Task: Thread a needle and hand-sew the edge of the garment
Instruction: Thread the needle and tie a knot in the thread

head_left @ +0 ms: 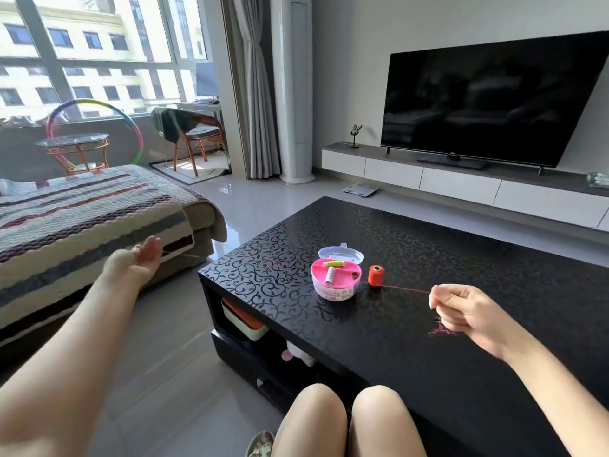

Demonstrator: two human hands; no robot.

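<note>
Red thread (405, 288) taut from spool (376, 275) rightward into grip of right hand (461, 311)

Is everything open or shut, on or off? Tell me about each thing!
Sewing kit box, lid open.
Red thread spool, upright, thread pulled out.
Red thread, stretched from spool to right hand.
Right hand, pinching the thread.
Left hand, stretched out sideways; grip unclear.
TV, screen dark.
Curtain, pulled aside.
</note>
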